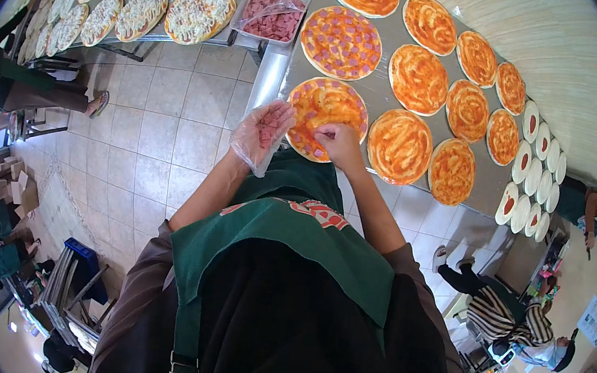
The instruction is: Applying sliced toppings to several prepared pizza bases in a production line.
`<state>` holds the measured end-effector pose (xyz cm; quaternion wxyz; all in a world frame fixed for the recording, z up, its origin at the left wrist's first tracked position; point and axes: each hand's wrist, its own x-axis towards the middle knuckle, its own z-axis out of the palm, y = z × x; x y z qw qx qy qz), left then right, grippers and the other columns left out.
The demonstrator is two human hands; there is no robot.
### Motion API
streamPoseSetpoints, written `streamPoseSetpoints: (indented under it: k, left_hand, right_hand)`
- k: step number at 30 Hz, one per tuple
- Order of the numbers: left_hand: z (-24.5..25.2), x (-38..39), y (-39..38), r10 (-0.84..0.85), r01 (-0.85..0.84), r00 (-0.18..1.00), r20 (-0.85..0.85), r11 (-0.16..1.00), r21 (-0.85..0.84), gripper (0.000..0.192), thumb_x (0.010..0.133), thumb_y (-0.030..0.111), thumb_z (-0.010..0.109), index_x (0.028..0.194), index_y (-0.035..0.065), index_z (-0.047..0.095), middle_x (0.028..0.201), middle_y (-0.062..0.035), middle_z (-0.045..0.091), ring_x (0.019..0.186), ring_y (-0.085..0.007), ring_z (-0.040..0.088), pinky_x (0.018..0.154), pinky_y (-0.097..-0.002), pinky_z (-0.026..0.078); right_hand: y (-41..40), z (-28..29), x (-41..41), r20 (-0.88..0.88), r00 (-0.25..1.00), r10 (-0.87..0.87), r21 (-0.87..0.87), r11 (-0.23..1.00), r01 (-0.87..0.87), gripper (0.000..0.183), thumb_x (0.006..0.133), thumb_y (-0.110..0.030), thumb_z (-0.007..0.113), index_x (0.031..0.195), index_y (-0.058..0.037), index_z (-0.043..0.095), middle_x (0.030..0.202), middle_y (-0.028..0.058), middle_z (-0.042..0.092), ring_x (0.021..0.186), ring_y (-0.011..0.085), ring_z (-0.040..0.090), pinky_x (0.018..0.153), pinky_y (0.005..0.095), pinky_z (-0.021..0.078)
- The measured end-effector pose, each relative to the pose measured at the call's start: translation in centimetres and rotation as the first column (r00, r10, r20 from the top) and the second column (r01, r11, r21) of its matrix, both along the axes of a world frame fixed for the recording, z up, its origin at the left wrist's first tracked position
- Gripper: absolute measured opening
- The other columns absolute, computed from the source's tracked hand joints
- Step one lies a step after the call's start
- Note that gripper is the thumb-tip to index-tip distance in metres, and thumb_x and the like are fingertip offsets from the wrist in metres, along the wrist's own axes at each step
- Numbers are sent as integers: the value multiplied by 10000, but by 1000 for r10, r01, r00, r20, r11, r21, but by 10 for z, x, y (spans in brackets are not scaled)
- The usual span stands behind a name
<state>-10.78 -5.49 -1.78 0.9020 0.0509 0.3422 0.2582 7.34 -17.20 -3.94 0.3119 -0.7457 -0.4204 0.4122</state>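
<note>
My left hand (pixel 263 133), in a clear plastic glove, is turned palm up and cups a small heap of diced ham (pixel 268 128). It is at the left edge of a sauced pizza base (pixel 336 107), which has ham cubes along its left and upper rim and a few lower down. Over the lower right of that base is my bare right hand (pixel 341 142), fingers pinched together; whether a cube is between them is hidden. Just beyond lies a pizza (pixel 342 42) dotted all over with ham. A plastic tub of diced ham (pixel 273 13) stands at the upper left.
Several sauced bases (pixel 399 146) cover the table (pixel 479 191) to the right, with plain bases (pixel 533 176) bearing sauce dabs past them. Cheese-topped pizzas (pixel 200 13) fill another table at left. A person (pixel 506 313) stands at right, another (pixel 31 84) at left.
</note>
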Motion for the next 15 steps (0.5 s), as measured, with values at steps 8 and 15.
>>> streamPoseSetpoints:
  k: [8, 15]
  left_hand:
    - [9, -11, -1, 55, -56, 998, -4, 996, -74, 267, 965, 149, 422, 1116, -48, 517, 1110, -198, 610, 1047, -272, 612, 929, -388, 513]
    - [8, -20, -2, 39, -41, 998, -51, 998, -40, 309, 952, 147, 423, 1182, -40, 510, 1183, -177, 585, 1104, -249, 584, 922, -330, 513]
  right_hand:
    - [12, -4, -31, 295, 954, -56, 21, 998, 52, 113, 721, -67, 699, 801, -3, 650, 735, 145, 660, 675, 263, 652, 616, 352, 491]
    - [14, 10, -21, 240, 963, -120, -3, 992, 125, 155, 727, -111, 715, 804, -16, 620, 759, 132, 653, 692, 261, 639, 640, 371, 490]
